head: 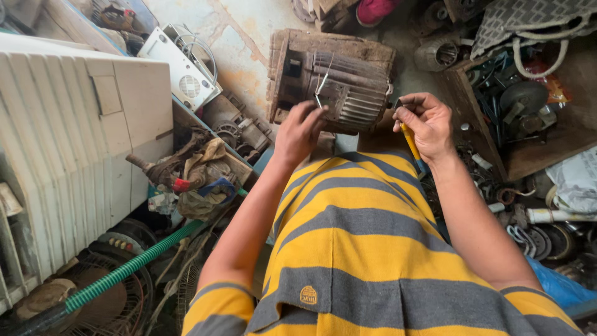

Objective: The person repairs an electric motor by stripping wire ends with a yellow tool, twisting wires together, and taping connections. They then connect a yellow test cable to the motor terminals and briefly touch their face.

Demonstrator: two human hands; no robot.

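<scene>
The finned electric motor (339, 84) rests on a wooden block on the floor. Left hand (300, 129) pinches its thin wires (320, 87); keep them taut. Right hand (428, 124) is closed around a yellow-handled screwdriver (411, 144), just beside.

2 hands (298, 130), 1 finned motor (339, 84), 1 yellow-handled tool (410, 143), 1 green hose (130, 267), 1 wooden crate (528, 162).
</scene>
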